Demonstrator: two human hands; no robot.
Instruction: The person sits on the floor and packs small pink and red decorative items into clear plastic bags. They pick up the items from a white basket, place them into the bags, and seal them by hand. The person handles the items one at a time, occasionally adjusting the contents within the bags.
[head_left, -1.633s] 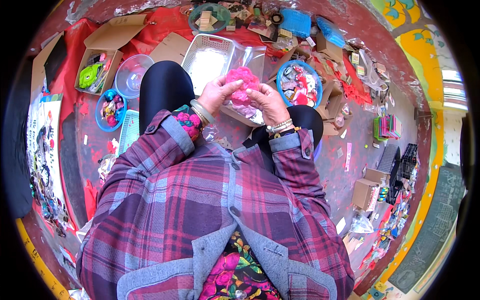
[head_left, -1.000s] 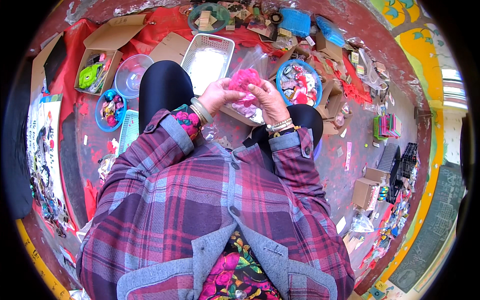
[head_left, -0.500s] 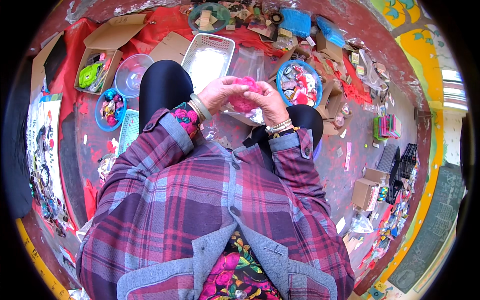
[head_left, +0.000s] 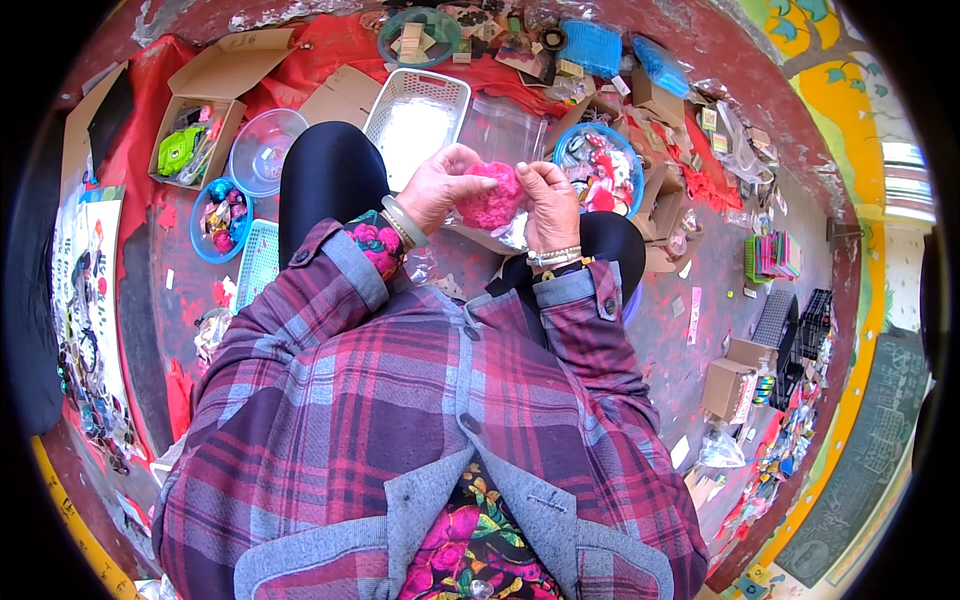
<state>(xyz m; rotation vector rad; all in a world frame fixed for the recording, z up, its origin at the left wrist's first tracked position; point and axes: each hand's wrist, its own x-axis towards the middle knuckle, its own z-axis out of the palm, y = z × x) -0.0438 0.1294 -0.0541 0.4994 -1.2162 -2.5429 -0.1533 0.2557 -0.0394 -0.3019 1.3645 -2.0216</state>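
Note:
Between my two hands, above my lap, is a bright pink fuzzy round piece (head_left: 490, 204), soft like a scrunchie or knitted yarn; its exact kind is unclear. My left hand (head_left: 440, 188) grips its left side, with the thumb on top and the fingers curled behind. On its right edge my right hand (head_left: 550, 208) is closed in a pinch, knuckles turned up. What lies inside that pinch is partly hidden. Past the hands stands a white plastic basket (head_left: 378, 122), lined with something pale and shiny.
A blue-rimmed tub (head_left: 638, 190) of small mixed items sits by my right knee. To the left are a clear bowl (head_left: 240, 165), a blue bowl (head_left: 196, 232) with shiny pieces, a teal basket (head_left: 262, 262) and an open cardboard box (head_left: 230, 118). Small boxes (head_left: 725, 390) lie at right.
My right hand has shifted slightly right and turned more upright, away from the top of the pink piece. More of that piece now shows between the hands.

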